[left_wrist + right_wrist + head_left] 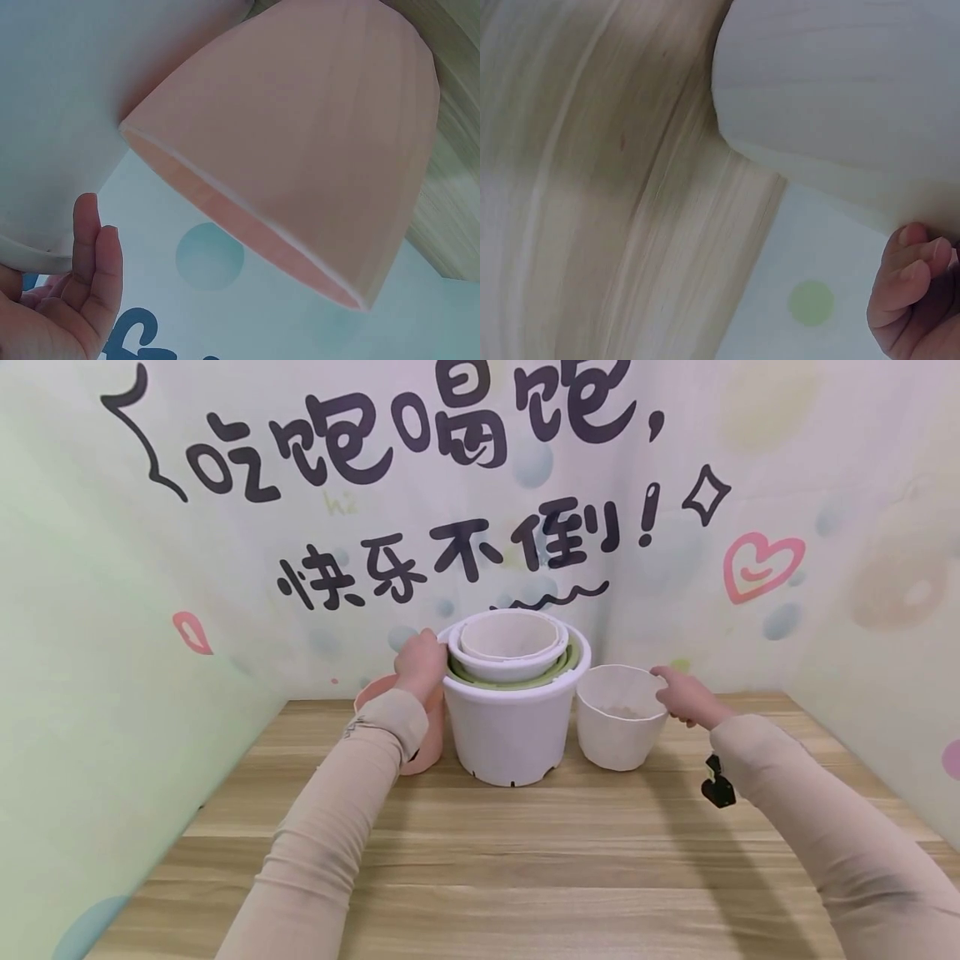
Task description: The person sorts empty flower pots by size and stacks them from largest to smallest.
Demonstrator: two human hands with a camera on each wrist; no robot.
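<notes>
In the head view, a large white flowerpot (510, 735) stands upright, holding a green pot (558, 675) and smaller white pots, the innermost pot (510, 635) on top. My left hand (422, 664) grips the large flowerpot's left rim, its fingers also showing in the left wrist view. Below that hand, partly hidden by the sleeve, stands a pink pot (300, 127). My right hand (692, 697) pinches the right rim of a small white pot (618, 739), which stands right of the large one. In the right wrist view its fingertips bend against that pot's edge.
The pots stand on a wood-grain table (510, 877), near its back edge. A printed curtain (450, 502) with dark lettering hangs behind them. A small black object (717, 783) shows beside the right sleeve. Pale walls close off both sides.
</notes>
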